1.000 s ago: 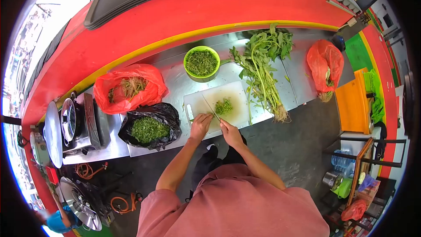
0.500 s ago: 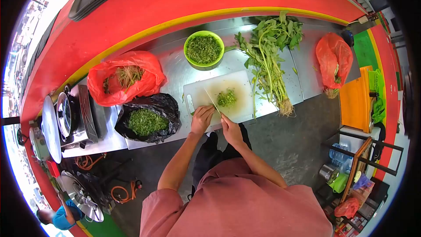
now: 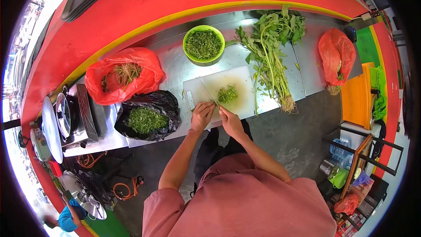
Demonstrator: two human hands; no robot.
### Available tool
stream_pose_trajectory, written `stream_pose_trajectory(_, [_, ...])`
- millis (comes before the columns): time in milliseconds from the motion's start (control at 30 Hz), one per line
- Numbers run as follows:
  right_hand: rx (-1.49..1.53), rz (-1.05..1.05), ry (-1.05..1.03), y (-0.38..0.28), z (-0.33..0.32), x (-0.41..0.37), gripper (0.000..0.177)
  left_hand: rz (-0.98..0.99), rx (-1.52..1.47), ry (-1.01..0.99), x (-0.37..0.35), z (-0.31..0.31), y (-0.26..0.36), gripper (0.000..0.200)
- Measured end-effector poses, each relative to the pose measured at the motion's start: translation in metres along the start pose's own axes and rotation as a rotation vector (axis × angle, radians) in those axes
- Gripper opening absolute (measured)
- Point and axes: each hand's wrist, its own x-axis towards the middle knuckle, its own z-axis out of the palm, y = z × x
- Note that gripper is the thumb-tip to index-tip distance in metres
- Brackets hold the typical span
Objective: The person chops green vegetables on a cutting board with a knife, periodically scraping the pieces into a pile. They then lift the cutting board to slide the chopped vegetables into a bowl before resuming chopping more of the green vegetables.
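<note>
Gripping the knife (image 3: 209,93) in my clenched right hand (image 3: 231,122) at the board's (image 3: 240,78) near edge, left hand (image 3: 201,115) curled beside it, I judged the greens (image 3: 228,93) limp, light, best held bunched.

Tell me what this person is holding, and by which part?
The right hand grips a knife by its handle, blade over the cutting board. The left hand pins a few greens beside the blade.

Shiny steel counter (image 3: 175,68), matt white plastic cutting board (image 3: 239,81), glossy red plastic bag (image 3: 144,68)
</note>
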Motion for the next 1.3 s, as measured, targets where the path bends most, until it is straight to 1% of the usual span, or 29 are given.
stream_pose_trajectory(33, [0.034,-0.098,0.053,0.004,0.002,-0.003,0.034,0.004,-0.002,0.006,0.001,0.000,0.000,0.021])
stream_pose_trajectory(167, [-0.062,-0.064,0.051,0.007,0.008,-0.005,0.034,0.013,-0.015,0.009,0.000,-0.001,0.001,0.020])
stream_pose_trajectory(233, [-0.190,-0.077,0.035,0.003,0.011,0.004,0.034,0.023,0.015,-0.010,0.001,-0.001,-0.001,0.021])
stream_pose_trajectory(367, [-0.176,-0.045,0.020,-0.006,0.009,0.016,0.034,0.012,0.002,0.009,0.002,-0.001,0.003,0.022])
stream_pose_trajectory(433, [-0.115,-0.033,0.008,-0.008,0.007,0.017,0.034,0.004,-0.011,0.008,0.002,-0.001,0.002,0.023])
stream_pose_trajectory(667, [-0.128,-0.004,-0.010,0.001,0.005,-0.003,0.035,0.014,-0.001,0.043,0.001,0.000,0.002,0.020])
stream_pose_trajectory(767, [-0.112,-0.036,0.047,0.006,0.011,-0.001,0.035,0.012,-0.034,0.039,-0.001,0.002,0.000,0.021])
stream_pose_trajectory(833, [-0.203,-0.102,0.038,0.006,0.012,0.005,0.036,0.001,-0.004,0.022,-0.002,0.002,-0.002,0.023])
stream_pose_trajectory(933, [-0.213,-0.142,0.066,0.003,0.016,0.013,0.036,0.013,-0.002,0.030,-0.003,0.003,-0.002,0.025])
stream_pose_trajectory(967, [-0.192,-0.121,0.033,0.002,0.016,0.015,0.037,0.020,0.000,0.035,-0.004,0.002,-0.002,0.025])
stream_pose_trajectory(1067, [-0.162,-0.116,0.040,0.005,0.014,0.018,0.037,0.009,0.006,0.036,-0.002,0.001,0.001,0.023])
stream_pose_trajectory(1100, [-0.122,-0.086,0.029,0.006,0.013,0.017,0.037,0.024,0.005,0.042,-0.001,0.001,0.001,0.022])
stream_pose_trajectory(1233, [-0.181,-0.063,-0.007,0.009,-0.001,-0.001,0.036,0.032,0.002,0.058,-0.002,0.000,0.004,0.018])
stream_pose_trajectory(1300, [-0.147,-0.054,0.001,0.009,-0.002,-0.011,0.036,0.045,-0.002,0.069,-0.001,0.001,0.002,0.017])
